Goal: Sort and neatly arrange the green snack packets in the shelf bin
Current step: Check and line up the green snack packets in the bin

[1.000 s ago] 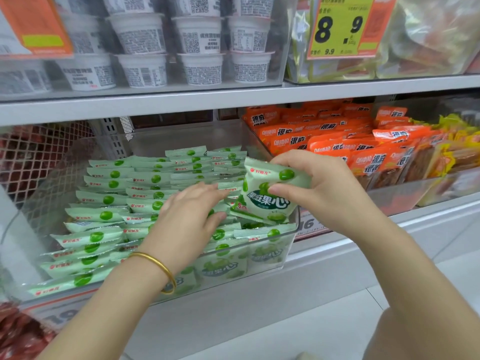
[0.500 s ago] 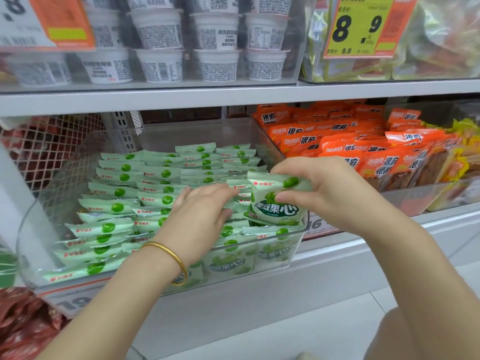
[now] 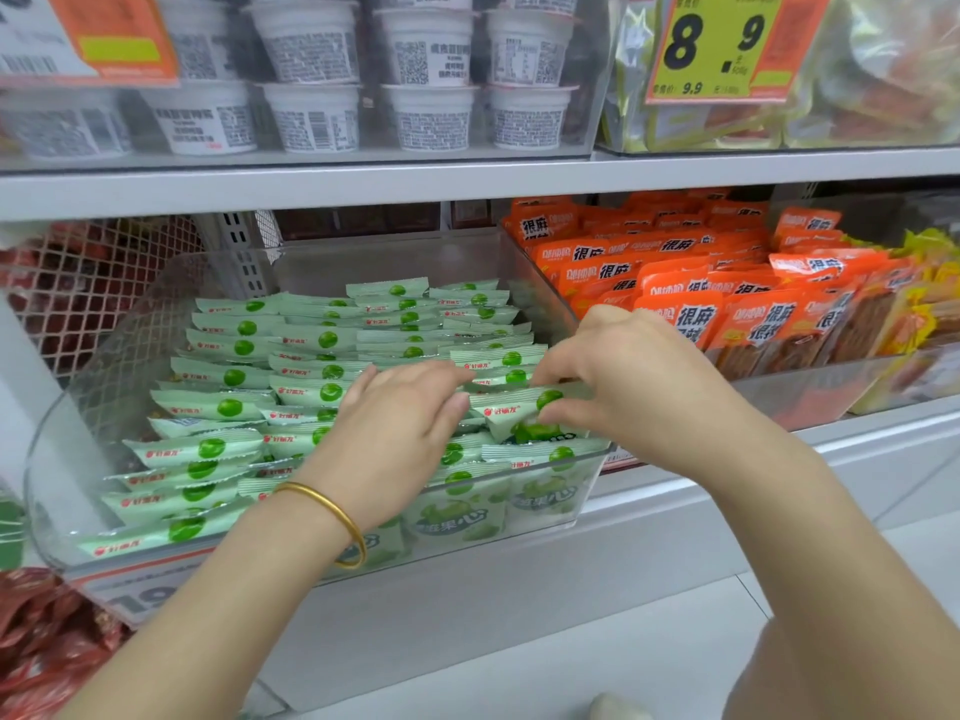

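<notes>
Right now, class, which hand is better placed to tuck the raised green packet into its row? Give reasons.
Right hand: it pinches the green packet over the bin's right front corner. The left hand rests flat on neighbouring packets, gripping nothing.

- The grey shelf runs below the left hand and right hand.
- A clear bin of green packets stands on it, under both hands.
- A second bin, holding orange packets, stands just beside the right hand.
</notes>
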